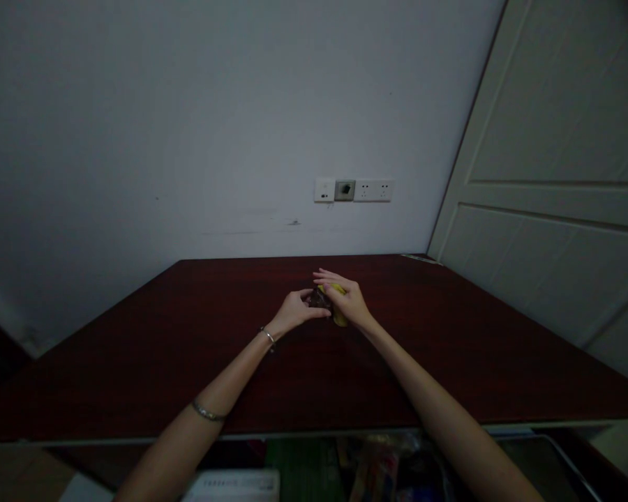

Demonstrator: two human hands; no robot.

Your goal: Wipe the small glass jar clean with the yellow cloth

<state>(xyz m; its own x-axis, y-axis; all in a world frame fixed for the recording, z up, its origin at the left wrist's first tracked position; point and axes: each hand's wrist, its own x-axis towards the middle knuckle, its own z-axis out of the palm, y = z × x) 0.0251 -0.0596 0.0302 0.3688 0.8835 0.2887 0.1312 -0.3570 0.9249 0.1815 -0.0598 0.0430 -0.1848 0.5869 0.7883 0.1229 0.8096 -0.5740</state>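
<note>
Nearest, under the front edge of the tabletop (136,362), lie a white box (235,484) and a jumble of coloured packets (377,467). Anything that rolled off that edge would likely drop in among them and be hard to find. Both forearms reach well out over the bare wood, the left one wearing a bangle (206,411) and a thinner wrist bracelet (266,336). The bracelet hangs close to the surface and could scrape or catch if that wrist dropped. Further out, the left hand (294,312) pinches a small dark object (317,300) between thumb and fingertips. The right hand (349,301) is wrapped round a yellow object (340,318), its fingers stretched over the top. The two things touch, at or just above the middle of the tabletop. The light is dim and the dark piece nearly matches the wood. A fingertip pinch at full reach looks easy to lose, and a slipped piece could skid away unseen. Beyond stand the wall sockets (353,189) and a door (555,174), well clear.
</note>
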